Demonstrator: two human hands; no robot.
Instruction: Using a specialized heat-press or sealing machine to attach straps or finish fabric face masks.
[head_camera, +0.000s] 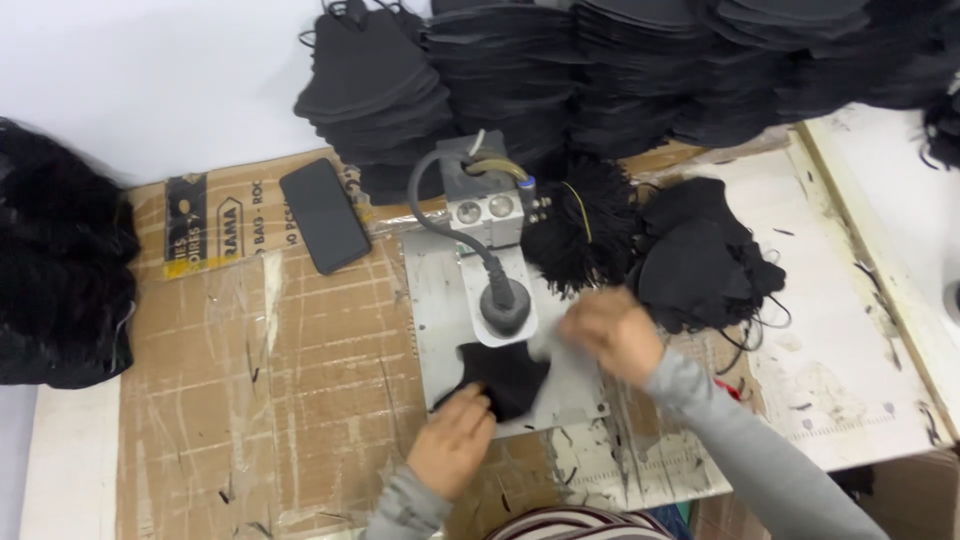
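Note:
A black fabric face mask (508, 376) lies on the metal base plate (438, 300) of a small grey press machine (487, 225). My left hand (452, 438) rests flat on the mask's near edge, pinning it to the plate. My right hand (612, 332) is blurred just right of the machine head, above the plate's right side; whether it holds anything cannot be told. A bundle of black ear-loop cords (583, 225) sits right behind that hand.
Tall stacks of black masks (640, 70) line the back. A loose pile of masks (700, 255) lies at right, a dark heap (60, 260) at left. A black phone (324, 214) rests on the cardboard-covered table (250, 380).

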